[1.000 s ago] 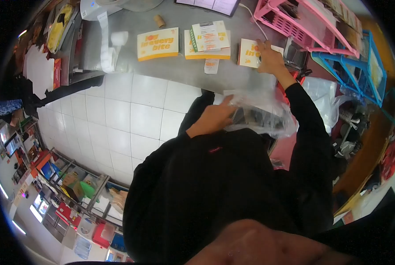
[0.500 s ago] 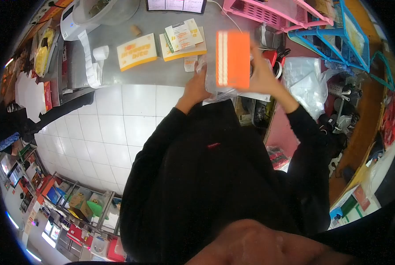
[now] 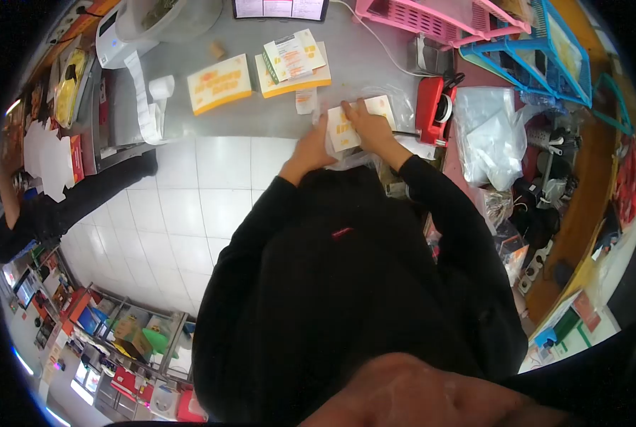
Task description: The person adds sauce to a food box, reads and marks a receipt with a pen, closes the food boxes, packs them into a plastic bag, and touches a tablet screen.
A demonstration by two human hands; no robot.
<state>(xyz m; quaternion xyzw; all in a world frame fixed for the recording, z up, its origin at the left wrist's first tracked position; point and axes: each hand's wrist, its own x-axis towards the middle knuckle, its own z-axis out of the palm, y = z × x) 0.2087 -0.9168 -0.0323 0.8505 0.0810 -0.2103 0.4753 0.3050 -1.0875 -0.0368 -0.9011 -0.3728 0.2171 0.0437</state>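
Observation:
A white box with orange print (image 3: pixel 343 132) lies flat at the near edge of the metal table, with a clear plastic bag (image 3: pixel 400 102) around or under it; I cannot tell which. My right hand (image 3: pixel 375 131) grips the box from above, fingers over its top. At the box's left end is my left hand (image 3: pixel 313 151), closed on the bag's edge; its fingertips are partly hidden. Just left of the hands, a similar box (image 3: pixel 220 84) and another one (image 3: pixel 266 83) lie on the table, the latter with a printed leaflet (image 3: pixel 293 55) on top.
A red tape dispenser (image 3: pixel 432 112) stands right of the hands, beside clear plastic bags (image 3: pixel 487 135). Pink (image 3: pixel 432 23) and blue baskets (image 3: pixel 545 60) are at the back right. A curled paper strip (image 3: pixel 145 107) hangs at the left. Another person's arm (image 3: pixel 8 188) shows far left.
My right hand has lowered the box from a raised, orange-side-up position onto the table edge at the bag. The left hand stays nearly in place. Another person's arm has come into view.

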